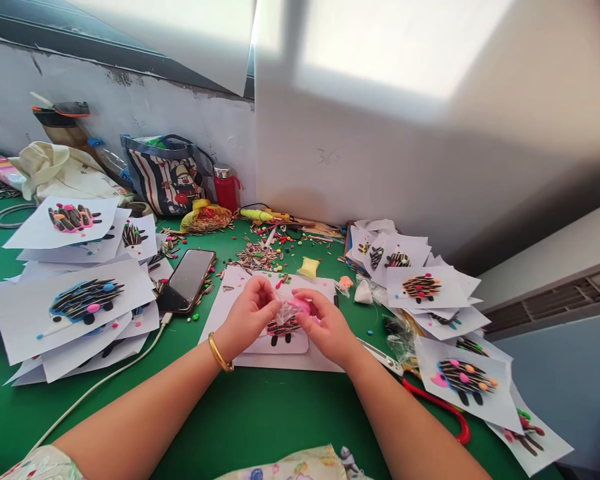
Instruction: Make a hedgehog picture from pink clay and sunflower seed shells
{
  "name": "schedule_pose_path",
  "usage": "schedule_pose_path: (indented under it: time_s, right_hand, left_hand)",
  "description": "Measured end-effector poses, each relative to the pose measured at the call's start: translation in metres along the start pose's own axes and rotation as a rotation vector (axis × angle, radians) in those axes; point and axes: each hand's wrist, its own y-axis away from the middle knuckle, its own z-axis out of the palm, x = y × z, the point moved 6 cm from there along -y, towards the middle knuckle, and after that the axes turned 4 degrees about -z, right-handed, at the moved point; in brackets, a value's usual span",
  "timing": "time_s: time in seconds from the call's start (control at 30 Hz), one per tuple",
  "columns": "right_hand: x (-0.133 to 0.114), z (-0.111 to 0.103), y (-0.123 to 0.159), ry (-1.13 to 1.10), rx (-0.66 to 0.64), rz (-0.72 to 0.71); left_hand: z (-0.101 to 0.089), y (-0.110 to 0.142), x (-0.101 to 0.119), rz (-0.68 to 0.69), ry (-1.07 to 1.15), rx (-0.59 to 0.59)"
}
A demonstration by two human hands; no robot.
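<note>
Above the white paper in front of me, both hands work on one small thing. My left hand, with a gold bangle at the wrist, pinches a crumpled clear plastic wrapper. My right hand has its fingers closed round a lump of pink clay at the wrapper's other side. Below them lies a card with a hedgehog picture of dark striped seeds and black clay feet, partly hidden by my fingers. A yellow clay packet lies just beyond the paper.
Stacks of finished hedgehog cards stand left and right. A phone on a white cable lies left of the paper. Red-handled scissors lie right. Loose seeds, a red flask and a striped bag are behind.
</note>
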Motion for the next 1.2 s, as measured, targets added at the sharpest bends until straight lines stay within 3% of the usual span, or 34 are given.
schedule_pose_path:
  time_s: [0.13, 0.27, 0.47, 0.63, 0.93, 1.07, 1.2]
  right_hand:
    - [0.009, -0.002, 0.000, -0.182, 0.072, 0.112]
    - [0.010, -0.009, -0.001, -0.127, 0.172, 0.121]
    - [0.000, -0.009, -0.003, -0.060, 0.176, 0.093]
    - [0.003, -0.008, -0.002, -0.071, 0.156, 0.095]
    - [0.006, -0.005, -0.001, 0.049, 0.145, 0.044]
    - [0.006, -0.008, -0.002, 0.045, 0.178, -0.006]
    - [0.007, -0.009, -0.001, 0.001, 0.181, -0.012]
  left_hand:
    - [0.001, 0.001, 0.005, 0.072, -0.027, -0.009]
    - [0.004, 0.002, 0.007, 0.126, -0.058, -0.038]
    - [0.002, 0.003, 0.010, 0.185, -0.300, 0.020]
    - [0.001, 0.004, 0.010, 0.168, -0.348, 0.036]
    - [0.001, 0.003, -0.004, -0.046, -0.249, 0.005]
    - [-0.001, 0.003, 0.003, 0.064, -0.295, 0.049]
    - [0.000, 0.002, 0.006, 0.104, -0.308, -0.002]
